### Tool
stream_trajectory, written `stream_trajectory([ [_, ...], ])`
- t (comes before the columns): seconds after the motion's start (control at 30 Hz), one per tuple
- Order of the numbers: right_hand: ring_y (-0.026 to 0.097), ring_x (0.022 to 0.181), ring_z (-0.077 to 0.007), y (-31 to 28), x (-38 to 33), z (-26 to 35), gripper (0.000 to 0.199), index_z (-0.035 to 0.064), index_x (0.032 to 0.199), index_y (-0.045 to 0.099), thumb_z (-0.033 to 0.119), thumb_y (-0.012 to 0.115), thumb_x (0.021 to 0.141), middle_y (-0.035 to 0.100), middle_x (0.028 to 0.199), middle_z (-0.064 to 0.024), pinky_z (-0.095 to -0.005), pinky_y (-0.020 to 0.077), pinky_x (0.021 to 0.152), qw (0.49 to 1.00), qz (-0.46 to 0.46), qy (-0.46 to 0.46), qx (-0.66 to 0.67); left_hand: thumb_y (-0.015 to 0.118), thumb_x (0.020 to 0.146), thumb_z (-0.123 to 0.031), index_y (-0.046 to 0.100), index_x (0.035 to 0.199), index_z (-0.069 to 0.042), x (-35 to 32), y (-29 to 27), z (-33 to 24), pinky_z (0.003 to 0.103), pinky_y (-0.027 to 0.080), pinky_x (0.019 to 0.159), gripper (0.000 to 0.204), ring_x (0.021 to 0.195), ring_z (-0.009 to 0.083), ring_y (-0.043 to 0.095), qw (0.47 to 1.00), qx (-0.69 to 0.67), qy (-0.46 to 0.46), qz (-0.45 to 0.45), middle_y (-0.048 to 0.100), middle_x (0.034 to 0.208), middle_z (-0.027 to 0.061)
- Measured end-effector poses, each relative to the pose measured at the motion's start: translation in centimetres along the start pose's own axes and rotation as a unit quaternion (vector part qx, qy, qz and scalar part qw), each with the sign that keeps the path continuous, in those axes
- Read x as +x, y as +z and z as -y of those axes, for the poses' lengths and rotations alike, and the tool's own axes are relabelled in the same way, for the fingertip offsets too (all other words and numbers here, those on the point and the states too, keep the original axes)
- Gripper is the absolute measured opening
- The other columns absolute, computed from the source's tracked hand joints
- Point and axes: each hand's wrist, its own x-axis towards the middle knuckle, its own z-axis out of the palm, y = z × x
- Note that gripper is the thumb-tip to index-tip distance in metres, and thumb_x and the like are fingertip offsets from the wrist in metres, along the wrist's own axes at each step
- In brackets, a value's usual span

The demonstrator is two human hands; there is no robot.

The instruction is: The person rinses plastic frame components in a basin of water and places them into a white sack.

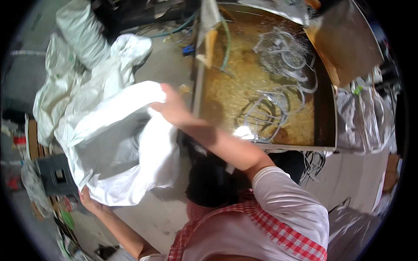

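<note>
A large white sack [160,158] hangs in front of me on the left with its mouth spread wide. My right hand [169,104] is closed on the far right part of its rim. Lower down, my left hand [90,200] grips the near left part of the rim; some of its fingers are hidden by the sack. Through the opening the inner wall shows, along with a dim grey shape deeper in that I cannot make out. Right of the sack stands a metal tank [200,89] of shallow brownish water, apart from both hands.
Pale coiled strips [265,111] lie in the tank's water, and a green hose [227,43] hangs over its left side. More whitish sacks [82,35] are heaped at the far left. A dark grey box [52,174] and a wrapped silvery bundle [363,117] stand at the sides.
</note>
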Motion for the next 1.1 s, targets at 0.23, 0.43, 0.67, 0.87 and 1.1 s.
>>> stream_trajectory([
  [0.23, 0.042, 0.117, -0.0319, -5.0, -1.9, 1.3, 0.072, 0.0001, 0.127, 0.037, 0.029, 0.069, 0.069, 0.042, 0.126, -0.0207, -0.0350, 0.0333, 0.098, 0.972, -0.119, -0.031, -0.198, 0.049, 0.077, -0.003, 0.052, 0.108, 0.010, 4.7, -1.2, 6.9, 0.038, 0.048, 0.075, 0.034, 0.084, 0.0254, 0.059, 0.996, 0.084, -0.037, 0.014, 0.059, 0.098, 0.0149],
  [0.43, 0.055, 0.103, -0.0295, -26.7, -12.3, -2.5, 0.050, 0.0062, 0.113, 0.056, 0.040, 0.060, 0.076, 0.058, 0.111, -0.0147, -0.0359, 0.0426, 0.088, 0.934, 0.083, 0.045, -0.345, 0.064, 0.074, -0.014, 0.039, 0.125, 0.007, 4.6, 2.1, 8.8, 0.037, 0.044, 0.084, 0.060, 0.098, 0.0279, 0.054, 0.728, 0.609, 0.300, -0.095, 0.054, 0.109, 0.0188],
  [0.67, 0.058, 0.095, -0.0312, -45.7, -23.8, -9.4, 0.046, 0.0059, 0.109, 0.057, 0.025, 0.071, 0.069, 0.061, 0.103, -0.0167, -0.0386, 0.0461, 0.081, 0.854, -0.043, 0.284, -0.435, 0.061, 0.078, -0.014, 0.049, 0.122, -0.005, -12.5, 26.4, 8.3, 0.034, 0.043, 0.084, 0.047, 0.103, 0.0218, 0.051, 0.810, 0.410, 0.189, 0.373, 0.052, 0.118, 0.0117],
  [0.87, 0.058, 0.095, -0.0328, -43.2, -23.5, -12.4, 0.038, 0.0114, 0.105, 0.061, 0.022, 0.070, 0.070, 0.062, 0.100, -0.0167, -0.0390, 0.0463, 0.079, 0.860, 0.040, 0.214, -0.462, 0.064, 0.079, -0.017, 0.048, 0.122, -0.002, -25.2, 38.0, 13.5, 0.028, 0.044, 0.081, 0.047, 0.097, 0.0174, 0.054, 0.557, 0.426, 0.156, 0.696, 0.056, 0.109, 0.0108],
  [1.1, 0.056, 0.100, -0.0371, -42.5, -18.6, -22.3, 0.054, 0.0077, 0.118, 0.051, 0.026, 0.069, 0.070, 0.054, 0.115, -0.0216, -0.0390, 0.0454, 0.082, 0.830, 0.102, 0.283, -0.470, 0.061, 0.081, -0.016, 0.050, 0.119, -0.001, -28.1, 38.7, 16.7, 0.035, 0.046, 0.084, 0.043, 0.099, 0.0273, 0.058, 0.487, 0.485, 0.027, 0.726, 0.058, 0.111, 0.0190],
])
